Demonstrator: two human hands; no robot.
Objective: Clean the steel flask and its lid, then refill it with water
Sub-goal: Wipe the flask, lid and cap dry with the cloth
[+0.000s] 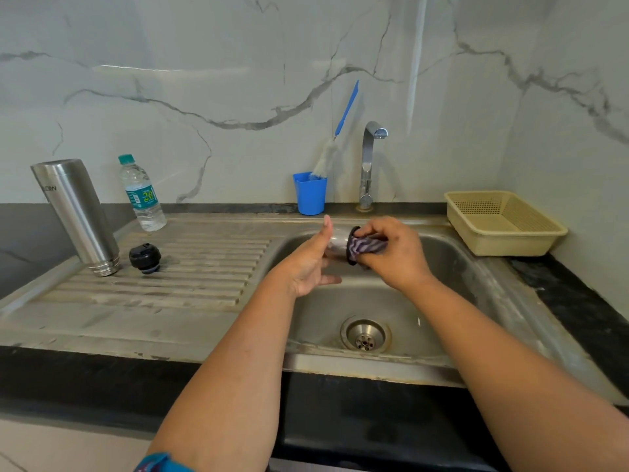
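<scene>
Blue cup (310, 195) with bottle brush (335, 141) beside tap (368, 165) — beige basket (503, 222) right; drain (365, 334) in sink basin.

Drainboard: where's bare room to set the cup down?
Free: the ribbed steel drainboard between the black flask lid and the sink basin, plus its flat front strip. Crowded: back-left corner, with the inverted steel flask, lid and clear plastic water bottle clustered.

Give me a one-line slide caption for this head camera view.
Over the steel sink, left hand holds a steel cup-lid while right hand wipes inside with a striped purple cloth.
</scene>
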